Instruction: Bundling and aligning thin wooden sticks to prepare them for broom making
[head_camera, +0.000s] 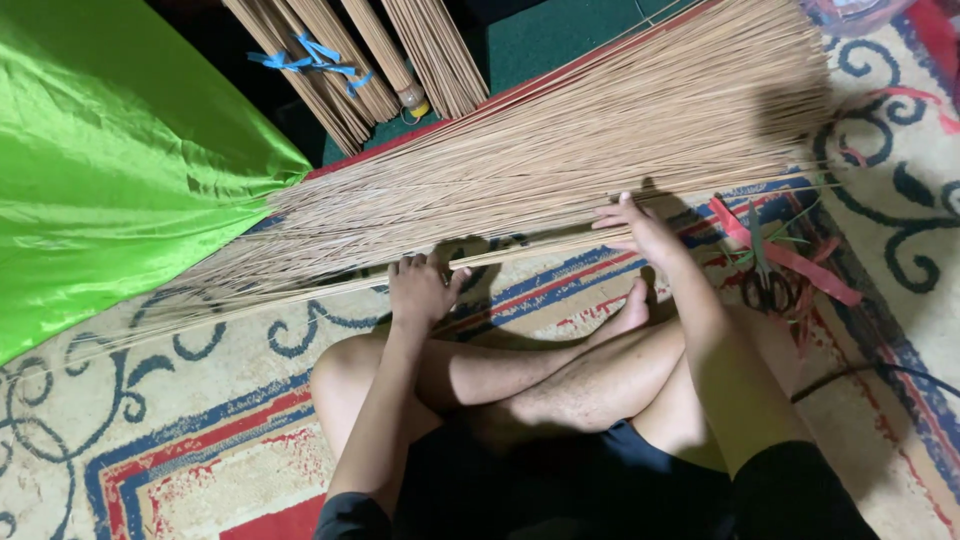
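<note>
- Sorting through a broad fan of thin tan sticks (560, 160) looks to be the step in hand; the sticks lie slantwise across the patterned rug (200, 440), packed thick at the upper right and thinning to single strands at the lower left, just in front of the person's crossed legs.
- The left hand (420, 290) rests on the near edge of the fan, fingers curled down over a few strands; whether it truly pinches them I cannot tell; a light, flat press would, I judge, keep the strands from rolling.
- The right hand (640, 230) lies further up the same edge, fingers spread and open, holding nothing; keeping both hands apart along the length should help draw strands out straight rather than bent.
- Thin sticks like these probably snap or tangle if pulled sideways; sliding them lengthwise seems safer.
- Scissors (765, 285) lie by red strips (790, 260) just beside the right forearm; tied bundles (350, 60) with blue bands (310, 55) stand beyond the fan; a green cloth (110, 170) covers the left side.
</note>
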